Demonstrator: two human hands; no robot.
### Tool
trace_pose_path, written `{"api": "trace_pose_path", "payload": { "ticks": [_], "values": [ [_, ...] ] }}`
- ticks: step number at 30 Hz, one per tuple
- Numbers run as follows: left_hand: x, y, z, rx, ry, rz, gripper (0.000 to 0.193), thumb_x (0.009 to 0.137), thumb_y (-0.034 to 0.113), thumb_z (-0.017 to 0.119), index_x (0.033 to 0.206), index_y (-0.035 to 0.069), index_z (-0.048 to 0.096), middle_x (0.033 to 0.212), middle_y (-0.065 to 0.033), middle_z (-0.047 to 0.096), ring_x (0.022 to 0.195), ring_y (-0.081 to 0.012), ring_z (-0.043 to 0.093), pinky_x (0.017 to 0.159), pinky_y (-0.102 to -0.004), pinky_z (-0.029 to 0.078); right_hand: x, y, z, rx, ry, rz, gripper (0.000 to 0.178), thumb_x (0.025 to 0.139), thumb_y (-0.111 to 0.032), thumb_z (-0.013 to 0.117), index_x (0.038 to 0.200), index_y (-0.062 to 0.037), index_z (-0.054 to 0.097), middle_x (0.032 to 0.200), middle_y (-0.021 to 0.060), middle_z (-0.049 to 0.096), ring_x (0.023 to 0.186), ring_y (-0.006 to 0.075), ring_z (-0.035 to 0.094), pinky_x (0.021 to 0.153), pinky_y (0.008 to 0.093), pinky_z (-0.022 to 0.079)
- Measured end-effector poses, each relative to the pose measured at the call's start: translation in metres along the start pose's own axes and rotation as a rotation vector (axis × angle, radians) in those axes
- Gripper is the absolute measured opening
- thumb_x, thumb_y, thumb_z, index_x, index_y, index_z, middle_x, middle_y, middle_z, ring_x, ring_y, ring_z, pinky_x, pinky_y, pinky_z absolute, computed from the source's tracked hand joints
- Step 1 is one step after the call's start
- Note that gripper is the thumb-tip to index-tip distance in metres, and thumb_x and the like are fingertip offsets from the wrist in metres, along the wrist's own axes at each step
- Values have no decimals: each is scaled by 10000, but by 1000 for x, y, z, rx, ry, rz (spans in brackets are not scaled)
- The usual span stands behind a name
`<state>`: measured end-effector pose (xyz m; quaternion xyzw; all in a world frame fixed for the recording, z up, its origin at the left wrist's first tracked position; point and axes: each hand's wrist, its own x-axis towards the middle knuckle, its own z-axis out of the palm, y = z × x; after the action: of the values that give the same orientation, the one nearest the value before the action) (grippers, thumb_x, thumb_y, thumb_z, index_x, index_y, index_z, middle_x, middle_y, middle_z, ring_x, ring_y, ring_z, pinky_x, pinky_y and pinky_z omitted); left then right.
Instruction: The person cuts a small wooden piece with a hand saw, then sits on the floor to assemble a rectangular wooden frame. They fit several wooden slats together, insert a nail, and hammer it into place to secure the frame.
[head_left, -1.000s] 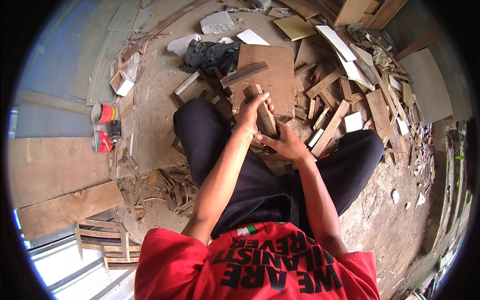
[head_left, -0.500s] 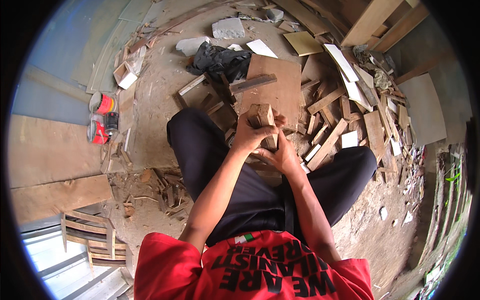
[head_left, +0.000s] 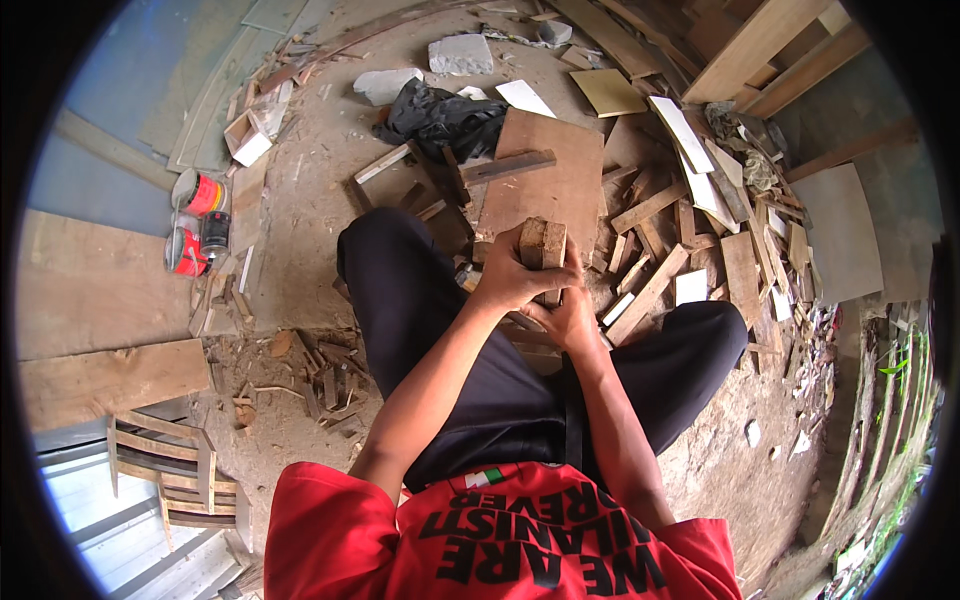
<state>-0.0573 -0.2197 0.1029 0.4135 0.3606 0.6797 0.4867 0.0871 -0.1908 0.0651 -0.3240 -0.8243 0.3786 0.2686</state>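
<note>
Above my crossed legs I hold short wooden blocks (head_left: 543,250), seemingly two pieces pressed side by side with their end grain facing up. My left hand (head_left: 508,272) wraps round them from the left, its thumb lying across the near face. Lower down on the right, my right hand (head_left: 570,315) is closed on their lower part, and its fingers meet those of the left. The blocks' lower ends are hidden by my hands. Just beyond them a brown plywood sheet (head_left: 560,180) lies on the floor, with a dark wood strip (head_left: 508,166) across its left edge.
Scrap wood (head_left: 655,285) is heaped at the right, with white boards (head_left: 682,133) behind. A black plastic bag (head_left: 440,118) and pale stone blocks (head_left: 460,55) lie at the back. Paint cans (head_left: 205,193) stand far left; small offcuts (head_left: 330,375) lie left of my knee.
The blocks have turned in my hands and shifted slightly right; two end faces now show side by side. Both hands stay closed on them.
</note>
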Motion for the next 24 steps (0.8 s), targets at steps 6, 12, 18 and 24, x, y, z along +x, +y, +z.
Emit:
{"api": "trace_pose_path", "payload": {
  "ticks": [6, 12, 18, 24],
  "values": [
    [1, -16, -4, 435, 153, 121, 222, 746, 57, 802, 873, 34, 621, 794, -3, 657, 740, -70, 610, 674, -268, 515, 11, -5, -19, 199, -109, -10, 925, 702, -320, 880, 1410, 10, 385, 1345, 239, 541, 1283, 335, 513, 1060, 419, 416],
    [4, -25, -7, 554, 96, 151, 321, 728, 140, 836, 944, 36, 623, 828, -12, 667, 785, -61, 612, 704, -267, 517, 10, -1, -45, 729, 65, 30, 660, 874, -274, 745, 1361, 66, 457, 1318, 199, 538, 1246, 279, 521, 1069, 424, 398],
    [-1, -32, 0, 705, 14, 77, 337, 748, 187, 835, 974, 47, 628, 825, -31, 676, 782, -74, 634, 706, -279, 525, 4, -9, -43, 857, 124, 142, 421, 908, -163, 701, 1230, 62, 550, 1224, 127, 586, 1169, 207, 549, 1031, 374, 426],
    [3, -34, 3, 677, 34, 118, 390, 720, 237, 854, 965, 40, 624, 829, -99, 702, 763, -190, 703, 672, -326, 543, 5, -8, -42, 777, 240, 71, 406, 872, -122, 734, 1218, 25, 580, 1178, 105, 601, 1124, 197, 573, 994, 345, 449]
  ]
}}
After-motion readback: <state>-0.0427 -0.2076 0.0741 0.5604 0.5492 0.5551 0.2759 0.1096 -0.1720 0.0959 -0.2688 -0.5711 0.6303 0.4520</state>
